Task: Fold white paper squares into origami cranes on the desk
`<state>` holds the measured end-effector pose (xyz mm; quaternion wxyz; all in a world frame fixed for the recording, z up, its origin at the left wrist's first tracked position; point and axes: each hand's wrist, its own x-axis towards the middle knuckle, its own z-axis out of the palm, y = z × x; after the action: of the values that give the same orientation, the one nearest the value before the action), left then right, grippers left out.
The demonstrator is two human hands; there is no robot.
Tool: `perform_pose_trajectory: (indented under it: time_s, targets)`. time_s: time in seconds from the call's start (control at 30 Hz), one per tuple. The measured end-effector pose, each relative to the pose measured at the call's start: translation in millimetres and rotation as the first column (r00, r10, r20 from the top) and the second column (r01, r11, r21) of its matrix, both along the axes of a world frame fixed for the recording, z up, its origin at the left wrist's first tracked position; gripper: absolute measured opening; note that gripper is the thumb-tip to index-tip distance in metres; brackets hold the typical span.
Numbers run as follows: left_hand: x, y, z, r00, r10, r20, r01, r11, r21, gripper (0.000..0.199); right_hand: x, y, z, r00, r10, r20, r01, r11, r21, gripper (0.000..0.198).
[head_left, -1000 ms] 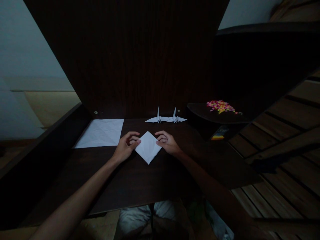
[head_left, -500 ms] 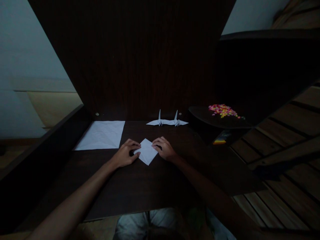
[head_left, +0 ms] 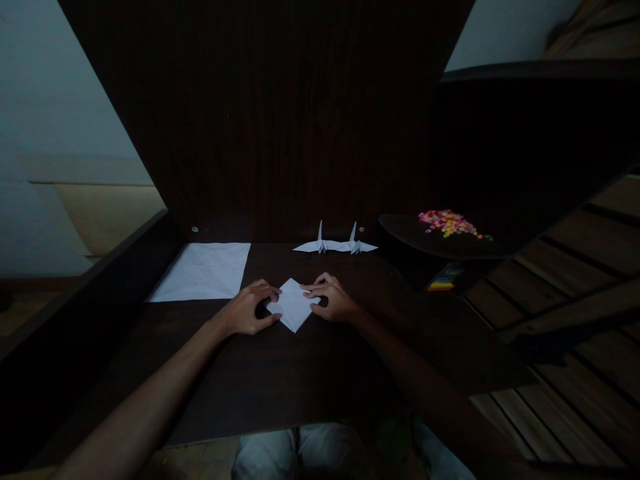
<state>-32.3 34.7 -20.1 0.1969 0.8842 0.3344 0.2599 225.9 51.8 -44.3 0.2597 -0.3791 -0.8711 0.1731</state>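
Observation:
A white square of folded paper (head_left: 294, 308) lies flat on the dark table, turned with one corner towards me. My left hand (head_left: 251, 308) holds its left corner, fingertips on the upper left edge and thumb on the lower left. On the other side my right hand (head_left: 333, 298) grips the right corner, fingers reaching over the upper right edge and thumb at the lower right. Behind the paper, two white origami cranes (head_left: 337, 247) stand side by side, wings touching or overlapping. A larger creased white sheet (head_left: 205, 270) lies to the left.
A dark upright panel (head_left: 280, 120) rises behind the table (head_left: 260, 380). A raised side board (head_left: 100, 293) runs along the left. On a rounded shelf (head_left: 400, 230) at the right sits a pile of small colourful pieces (head_left: 447, 223). Below it is a colourful printed item (head_left: 443, 280).
My right hand has shifted its grip: the fingers reach a little further over the paper, and the thumb now shows at the right corner. My left hand has barely moved.

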Motion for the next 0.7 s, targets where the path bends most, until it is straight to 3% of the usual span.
perform_pose_trajectory:
  time_s: [0.17,0.43,0.7]
  targets:
    - [0.6,0.1,1.0,1.000,-0.002,0.009,0.003,1.000,-0.013,0.019,2.4,-2.1,6.5,0.999,0.047,0.017,-0.047,0.999,-0.021,0.037]
    - [-1.5,1.1,0.9,1.000,-0.014,0.003,0.014,1.000,-0.018,0.022,3.8,-2.2,6.7,0.999,0.043,-0.001,-0.043,0.997,-0.065,0.035]
    - [-0.9,0.2,-0.5,0.999,0.017,-0.029,-0.018,1.000,-0.013,0.032,4.0,-1.1,2.7,0.993,0.052,-0.110,-0.057,0.997,-0.049,0.020]
